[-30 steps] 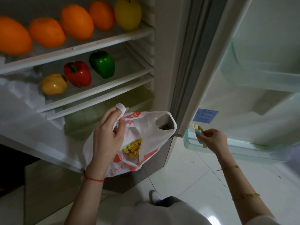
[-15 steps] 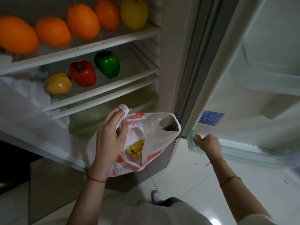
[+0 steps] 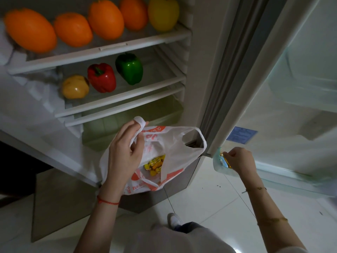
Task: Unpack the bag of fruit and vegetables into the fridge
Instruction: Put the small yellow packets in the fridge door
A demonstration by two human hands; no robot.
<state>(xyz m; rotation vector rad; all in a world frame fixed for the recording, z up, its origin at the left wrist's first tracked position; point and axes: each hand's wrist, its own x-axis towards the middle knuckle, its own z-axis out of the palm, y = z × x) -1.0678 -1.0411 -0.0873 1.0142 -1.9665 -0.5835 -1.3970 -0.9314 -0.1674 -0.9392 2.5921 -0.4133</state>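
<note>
My left hand (image 3: pixel 124 154) grips one handle of a white plastic bag (image 3: pixel 175 143) with orange print, held open in front of the fridge. Small yellow wrapped packets (image 3: pixel 155 165) lie inside the bag. My right hand (image 3: pixel 238 159) is closed on a small yellow and blue packet (image 3: pixel 223 159) and holds it in the left end of the bottom door bin (image 3: pixel 226 170). On the top shelf (image 3: pixel 109 50) sit several oranges (image 3: pixel 73 29) and a yellow pear (image 3: pixel 163 13). The shelf below carries a yellow pepper (image 3: pixel 75 86), a red pepper (image 3: pixel 102 77) and a green pepper (image 3: pixel 129 68).
The fridge door (image 3: pixel 291 88) stands open on the right with another clear bin higher up and a blue label (image 3: pixel 241 135). A pale green crisper drawer (image 3: pixel 127 125) sits under the lower shelf. White floor tiles (image 3: pixel 209 201) and my shoe (image 3: pixel 174 220) lie below.
My right hand has lowered the small packet from above the rim into the left end of the bottom door bin. My left hand still holds the bag in the same place.
</note>
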